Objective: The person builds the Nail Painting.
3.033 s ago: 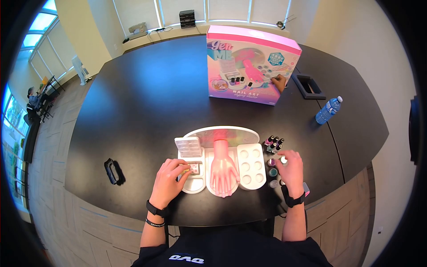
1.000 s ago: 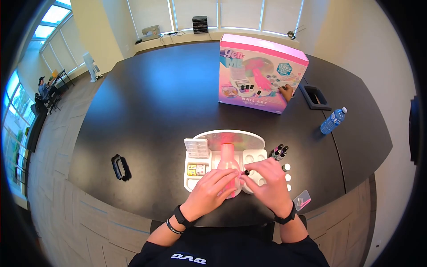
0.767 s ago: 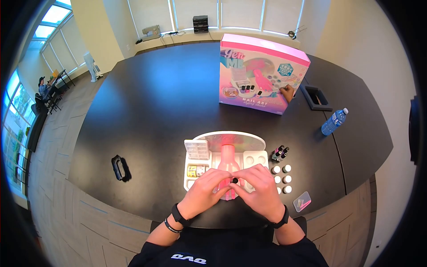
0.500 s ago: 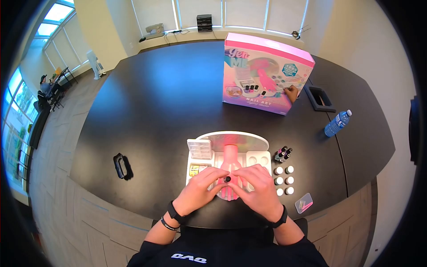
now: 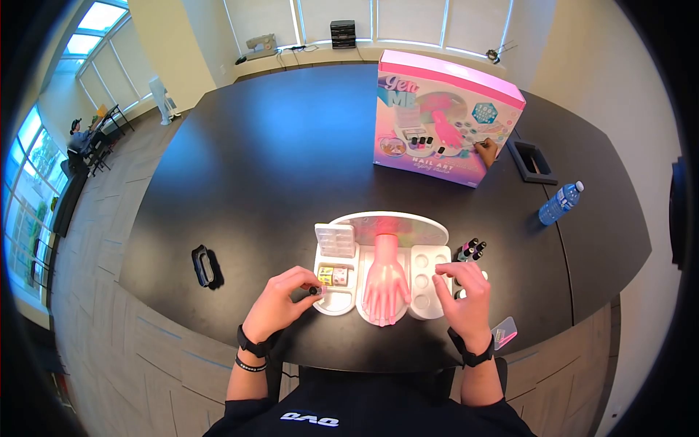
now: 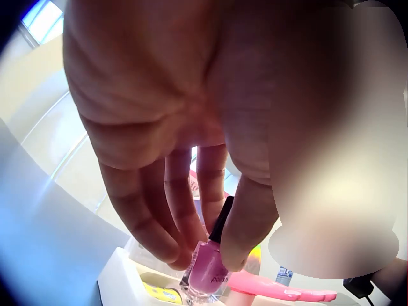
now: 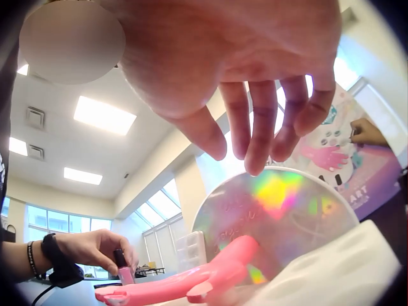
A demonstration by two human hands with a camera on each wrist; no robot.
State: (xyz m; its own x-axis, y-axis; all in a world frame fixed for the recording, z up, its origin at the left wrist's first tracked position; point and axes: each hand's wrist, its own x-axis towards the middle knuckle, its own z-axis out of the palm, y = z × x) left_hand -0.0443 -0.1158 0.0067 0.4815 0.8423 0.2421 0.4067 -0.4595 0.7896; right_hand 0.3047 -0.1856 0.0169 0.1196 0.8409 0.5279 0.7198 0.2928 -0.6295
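My left hand (image 5: 280,306) pinches a pink nail polish bottle (image 6: 207,268) with a black cap between thumb and fingers, over the left end of the white tray (image 5: 339,303). Beside it, two patterned rolls (image 5: 333,276) sit in a tray compartment. A pink model hand (image 5: 386,288) lies in the middle, in front of the shiny round-topped panel (image 7: 280,204). My right hand (image 5: 466,298), fingers loosely bent and holding nothing, hovers by the tray's right section with round wells (image 5: 422,282), partly covering white-lidded jars.
Dark-capped bottles (image 5: 471,250) stand right of the tray. Behind are a large pink box (image 5: 444,120), a black holder (image 5: 533,162) and a water bottle (image 5: 561,204). A black object (image 5: 204,266) lies left; a small clear case (image 5: 504,332) is at the right front edge.
My hands, together over the model hand half a second ago, have parted. The left carried the bottle to the tray's left end; the right let go and moved right toward the jars.
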